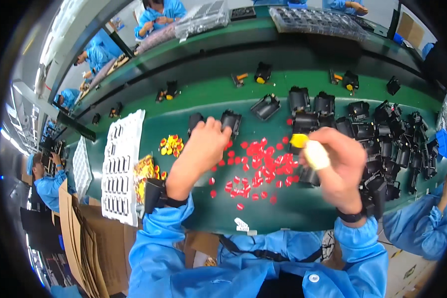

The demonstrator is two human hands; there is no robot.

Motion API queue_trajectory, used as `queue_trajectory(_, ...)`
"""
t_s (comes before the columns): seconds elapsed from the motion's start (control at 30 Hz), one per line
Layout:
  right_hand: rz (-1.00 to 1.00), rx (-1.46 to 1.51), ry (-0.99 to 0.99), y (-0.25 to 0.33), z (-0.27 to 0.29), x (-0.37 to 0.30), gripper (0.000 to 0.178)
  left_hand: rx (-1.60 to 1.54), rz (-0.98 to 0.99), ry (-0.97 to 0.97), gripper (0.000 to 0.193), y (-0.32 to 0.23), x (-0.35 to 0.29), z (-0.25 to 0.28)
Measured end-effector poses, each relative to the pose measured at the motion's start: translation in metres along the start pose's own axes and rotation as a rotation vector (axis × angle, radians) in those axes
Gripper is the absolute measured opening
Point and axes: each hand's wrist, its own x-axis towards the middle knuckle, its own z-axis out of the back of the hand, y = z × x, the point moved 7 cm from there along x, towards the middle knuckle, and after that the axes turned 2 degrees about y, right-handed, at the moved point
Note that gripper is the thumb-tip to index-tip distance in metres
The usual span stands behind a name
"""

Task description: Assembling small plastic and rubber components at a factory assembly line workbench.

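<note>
My left hand (206, 144) reaches over the green bench, its bent fingers closed against a black plastic housing (231, 121). A second black housing (196, 119) shows partly behind that hand. My right hand (340, 159) is raised over the right side of the bench and pinches a small yellow piece (298, 140). A pale yellow finger cot (317, 155) covers one of its fingers. Small red pieces (265, 161) lie scattered between my hands. A little pile of yellow-and-red pieces (172, 145) sits left of my left hand.
Black housings (397, 144) crowd the right side. A white tray (119, 169) holding dark parts stands at left, beside a bag of yellow pieces (145, 171). Across the far side runs a green belt (208, 82) carrying black-and-yellow parts. Cardboard (94, 243) leans at lower left. Co-workers in blue sit around.
</note>
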Motion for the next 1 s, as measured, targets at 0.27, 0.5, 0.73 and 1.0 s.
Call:
queue_trajectory(0.27,-0.189,0.218,0.114,-0.064,-0.029,-0.011,0.010,-1.357,0.389,-0.030,0.013,-0.015,-0.011,-0.008)
queue_trajectory(0.5,-0.400,0.440,0.268,-0.073,-0.045,-0.017,0.014,-2.026,0.262,0.266,0.025,-0.062,-0.010,-0.033)
queue_trajectory(0.73,-0.237,0.043,0.444,-0.070,-0.052,-0.013,0.010,-1.708,0.227,0.179,0.033,-0.064,-0.014,-0.041)
queue_trajectory(1.0,-0.115,-0.065,0.560,-0.060,-0.060,-0.017,0.008,-1.581,0.199,0.166,0.027,-0.060,-0.017,-0.030)
